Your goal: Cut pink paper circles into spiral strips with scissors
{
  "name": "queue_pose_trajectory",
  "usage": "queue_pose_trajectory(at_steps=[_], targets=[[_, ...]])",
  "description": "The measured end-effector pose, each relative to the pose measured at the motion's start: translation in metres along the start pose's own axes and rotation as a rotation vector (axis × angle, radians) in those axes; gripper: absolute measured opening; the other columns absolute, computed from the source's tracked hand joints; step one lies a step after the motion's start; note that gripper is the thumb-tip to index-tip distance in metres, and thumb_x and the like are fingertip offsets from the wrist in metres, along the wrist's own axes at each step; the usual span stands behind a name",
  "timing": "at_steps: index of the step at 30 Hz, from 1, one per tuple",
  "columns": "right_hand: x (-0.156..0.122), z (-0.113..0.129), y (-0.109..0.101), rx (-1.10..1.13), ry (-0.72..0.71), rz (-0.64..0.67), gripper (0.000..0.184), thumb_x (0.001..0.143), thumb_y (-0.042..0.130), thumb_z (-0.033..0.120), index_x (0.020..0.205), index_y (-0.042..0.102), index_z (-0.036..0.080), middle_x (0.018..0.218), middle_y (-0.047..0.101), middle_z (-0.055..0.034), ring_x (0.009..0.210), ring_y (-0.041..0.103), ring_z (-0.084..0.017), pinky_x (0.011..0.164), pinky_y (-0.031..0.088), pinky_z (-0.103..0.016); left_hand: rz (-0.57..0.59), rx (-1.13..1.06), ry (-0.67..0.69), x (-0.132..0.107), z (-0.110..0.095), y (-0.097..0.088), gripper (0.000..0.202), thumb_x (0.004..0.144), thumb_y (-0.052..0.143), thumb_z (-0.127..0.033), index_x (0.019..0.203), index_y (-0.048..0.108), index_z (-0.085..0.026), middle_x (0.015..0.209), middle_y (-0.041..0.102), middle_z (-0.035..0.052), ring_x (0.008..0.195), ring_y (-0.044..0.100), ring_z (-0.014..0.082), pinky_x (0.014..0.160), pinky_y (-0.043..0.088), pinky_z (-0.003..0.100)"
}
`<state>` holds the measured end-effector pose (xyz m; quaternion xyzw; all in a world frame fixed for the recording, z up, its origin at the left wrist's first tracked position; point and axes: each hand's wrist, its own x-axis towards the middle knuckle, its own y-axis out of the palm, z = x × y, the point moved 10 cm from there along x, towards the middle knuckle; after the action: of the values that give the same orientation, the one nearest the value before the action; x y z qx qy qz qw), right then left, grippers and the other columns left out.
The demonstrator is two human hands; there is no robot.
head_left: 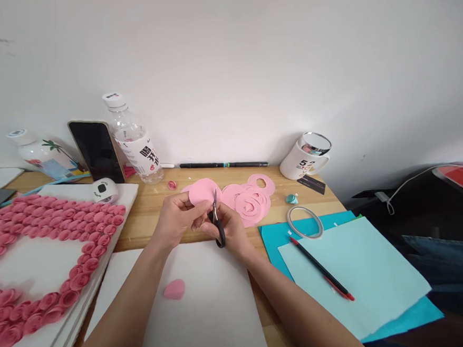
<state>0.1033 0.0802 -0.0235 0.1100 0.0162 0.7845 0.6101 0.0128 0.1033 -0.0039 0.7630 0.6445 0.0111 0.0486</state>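
Observation:
My left hand (177, 217) pinches a pink paper circle (202, 191) held up over the wooden desk (153, 205). My right hand (230, 227) grips small black-handled scissors (217, 221), their blades pointing up into the circle's right edge. Just behind lies a pile of pink paper spirals and circles (251, 198). A small pink scrap (174, 289) rests on the white sheet (206, 309) below my hands.
At left, a white board (43, 255) carries several rolled pink paper roses (91, 248). A phone (96, 151), two bottles (133, 137), a mug (306, 157), a long pen (222, 165), a tape ring (305, 221) and teal paper sheets (363, 267) with a red-black pencil (322, 268) surround me.

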Motion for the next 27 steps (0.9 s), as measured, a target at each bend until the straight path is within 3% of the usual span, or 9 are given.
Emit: queue_pose_trajectory(at_steps=[5, 14, 27], targets=[[0.001, 0.002, -0.001, 0.037, -0.004, -0.004, 0.044, 0.06, 0.074, 0.048, 0.074, 0.044, 0.02, 0.071, 0.054, -0.0006, 0.062, 0.048, -0.013, 0.059, 0.04, -0.025, 0.016, 0.009, -0.035, 0.0, 0.005, 0.002, 0.024, 0.066, 0.069, -0.03, 0.056, 0.055, -0.013, 0.05, 0.054, -0.0014, 0.042, 0.044, 0.0063, 0.038, 0.035, 0.019], [0.0, 0.005, 0.001, 0.013, -0.012, 0.009, 0.042, 0.062, 0.072, 0.047, 0.074, 0.045, 0.019, 0.066, 0.05, 0.0018, 0.057, 0.042, -0.011, 0.055, 0.035, -0.024, -0.002, 0.011, -0.04, 0.0, 0.002, 0.0, 0.022, 0.064, 0.07, -0.029, 0.057, 0.057, -0.013, 0.05, 0.054, -0.0015, 0.044, 0.046, 0.0068, 0.038, 0.034, 0.019], [0.0, 0.008, -0.002, -0.016, -0.031, -0.017, 0.039, 0.061, 0.072, 0.049, 0.075, 0.051, 0.019, 0.062, 0.051, 0.0023, 0.059, 0.046, -0.012, 0.054, 0.039, -0.024, -0.006, 0.047, 0.013, 0.0, -0.007, -0.001, 0.023, 0.066, 0.068, -0.028, 0.054, 0.054, -0.014, 0.049, 0.052, -0.0017, 0.039, 0.041, 0.0048, 0.036, 0.033, 0.019]])
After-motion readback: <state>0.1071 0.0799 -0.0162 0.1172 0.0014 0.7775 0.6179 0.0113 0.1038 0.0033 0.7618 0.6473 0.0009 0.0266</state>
